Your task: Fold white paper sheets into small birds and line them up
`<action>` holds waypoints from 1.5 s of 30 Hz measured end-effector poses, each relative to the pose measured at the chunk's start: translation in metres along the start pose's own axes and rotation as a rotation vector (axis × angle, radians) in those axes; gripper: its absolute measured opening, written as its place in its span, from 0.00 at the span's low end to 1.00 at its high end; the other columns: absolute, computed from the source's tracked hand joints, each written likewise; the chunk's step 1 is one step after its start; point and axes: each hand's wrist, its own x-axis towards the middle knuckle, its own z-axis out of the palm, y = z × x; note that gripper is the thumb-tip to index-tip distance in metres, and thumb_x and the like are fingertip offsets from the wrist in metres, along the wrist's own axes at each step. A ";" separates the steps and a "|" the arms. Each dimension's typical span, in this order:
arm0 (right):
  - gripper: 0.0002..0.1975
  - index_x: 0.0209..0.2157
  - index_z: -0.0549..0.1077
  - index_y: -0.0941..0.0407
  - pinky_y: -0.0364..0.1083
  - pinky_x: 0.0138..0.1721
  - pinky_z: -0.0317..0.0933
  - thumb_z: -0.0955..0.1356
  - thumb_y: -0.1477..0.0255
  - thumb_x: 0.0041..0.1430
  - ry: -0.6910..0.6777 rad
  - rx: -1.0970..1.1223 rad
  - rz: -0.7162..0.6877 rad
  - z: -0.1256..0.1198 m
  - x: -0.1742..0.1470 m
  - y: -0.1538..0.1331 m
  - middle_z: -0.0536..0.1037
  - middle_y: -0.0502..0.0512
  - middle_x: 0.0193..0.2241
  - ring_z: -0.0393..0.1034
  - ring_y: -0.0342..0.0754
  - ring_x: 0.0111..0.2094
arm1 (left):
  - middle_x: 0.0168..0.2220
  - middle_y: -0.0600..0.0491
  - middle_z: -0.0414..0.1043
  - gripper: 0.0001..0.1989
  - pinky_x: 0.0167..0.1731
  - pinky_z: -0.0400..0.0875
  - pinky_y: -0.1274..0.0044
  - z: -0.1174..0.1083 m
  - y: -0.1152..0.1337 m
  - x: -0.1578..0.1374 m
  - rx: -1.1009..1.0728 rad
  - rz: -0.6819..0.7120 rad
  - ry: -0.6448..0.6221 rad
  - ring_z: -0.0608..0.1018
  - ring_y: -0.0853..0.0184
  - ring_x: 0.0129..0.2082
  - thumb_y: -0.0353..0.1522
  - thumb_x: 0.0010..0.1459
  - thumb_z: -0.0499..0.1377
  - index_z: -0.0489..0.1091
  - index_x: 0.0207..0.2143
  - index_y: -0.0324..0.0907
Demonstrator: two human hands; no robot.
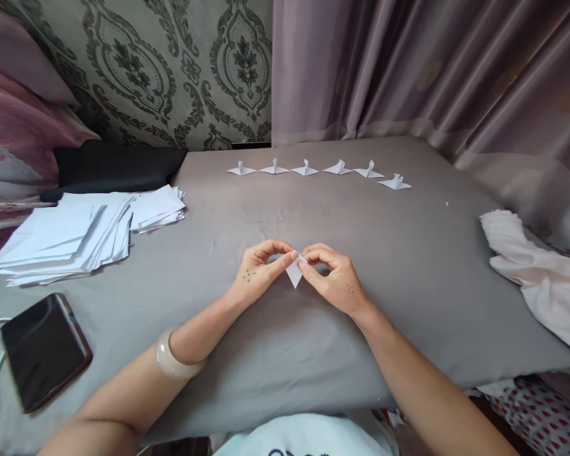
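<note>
While the left hand (pixel 256 272) and the right hand (pixel 337 278) pinch a small white pointed folded paper (pixel 295 274) with their fingers (pixel 281 261) over the gray cloth-covered tabletop (pixel 437 285), soft, even pressing should keep it neat.

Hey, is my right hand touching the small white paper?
Touching. The head view shows your right hand pinching the small white paper, its thumb overlapping the paper's right side.

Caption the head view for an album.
Left hand and right hand pinch a folded paper, six paper figures set out beyond.
</note>
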 end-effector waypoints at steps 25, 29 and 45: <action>0.06 0.28 0.70 0.53 0.47 0.38 0.68 0.72 0.69 0.52 0.196 0.015 0.024 0.002 -0.002 0.005 0.77 0.51 0.29 0.72 0.46 0.32 | 0.33 0.52 0.75 0.08 0.42 0.69 0.72 -0.003 -0.005 0.003 -0.146 0.090 -0.072 0.75 0.67 0.35 0.35 0.49 0.67 0.73 0.28 0.40; 0.09 0.35 0.72 0.53 0.46 0.38 0.69 0.73 0.68 0.51 0.178 0.078 0.076 0.001 -0.002 0.006 0.77 0.50 0.29 0.72 0.45 0.31 | 0.33 0.52 0.76 0.07 0.42 0.69 0.73 -0.003 -0.006 0.004 -0.178 0.086 -0.091 0.75 0.68 0.36 0.33 0.49 0.68 0.74 0.29 0.40; 0.04 0.33 0.78 0.51 0.46 0.39 0.65 0.69 0.71 0.56 0.015 -0.049 -0.052 -0.005 0.002 0.007 0.76 0.51 0.30 0.70 0.45 0.33 | 0.33 0.51 0.75 0.09 0.39 0.67 0.74 -0.006 -0.007 0.002 0.218 0.101 -0.228 0.74 0.66 0.36 0.36 0.54 0.64 0.76 0.35 0.41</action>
